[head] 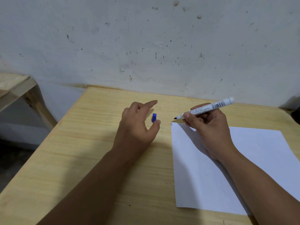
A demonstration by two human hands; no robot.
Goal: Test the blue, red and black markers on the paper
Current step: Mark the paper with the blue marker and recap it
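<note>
Head view, looking down on a pale wooden surface (90,143) set against a scuffed white wall (146,38). White paper (259,159) lies flat on the right half of the surface, its far-left corner carrying a short dark stroke (171,124). Right hand (209,125) rests on the paper, fingers clamped round an uncapped white-barrelled marker (206,108); dark tip points left, just beyond the paper's far-left corner, barrel angled up to the far right, barcode label showing. Left hand (138,125) over bare wood left of the paper, fingers spread apart, forefinger extended toward the far side. Blue cap (154,117) sits between that forefinger and thumb, blurred; touching the thumb or not, cannot tell. Second wooden bench (14,88) at far left, apart from the surface
</note>
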